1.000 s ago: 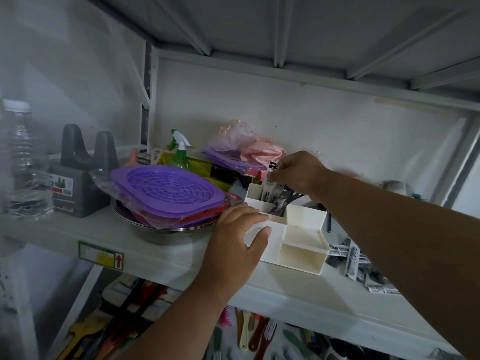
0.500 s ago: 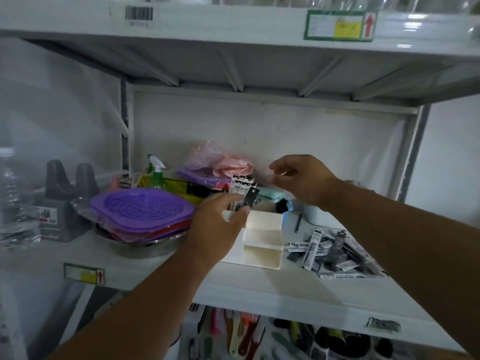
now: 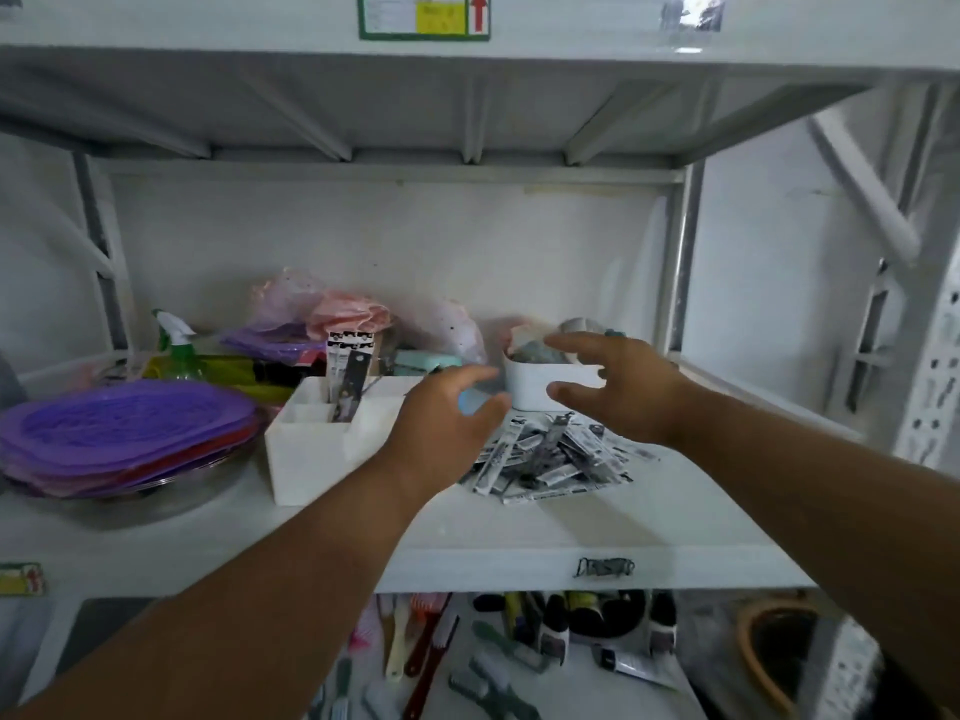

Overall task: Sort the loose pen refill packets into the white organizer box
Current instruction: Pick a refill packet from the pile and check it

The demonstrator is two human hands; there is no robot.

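The white organizer box [image 3: 311,459] stands on the middle shelf, with a few refill packets [image 3: 347,374] upright in a back compartment. A heap of loose black-and-white refill packets [image 3: 550,459] lies to its right. My left hand [image 3: 441,423] hovers between the box and the heap, fingers loosely bent, holding nothing. My right hand [image 3: 618,389] is spread open just above the heap, in front of a small white tub [image 3: 540,384].
Purple and red lids [image 3: 124,428] are stacked on a metal bowl at the left, with a green spray bottle [image 3: 176,350] and plastic bags [image 3: 322,314] behind. The shelf edge [image 3: 519,563] carries a dark clip. Combs and brushes lie on the lower shelf.
My left hand has let go of the packet it held, now standing in the box, and moved right. My right hand has shifted right and down over the heap. The view has pulled back.
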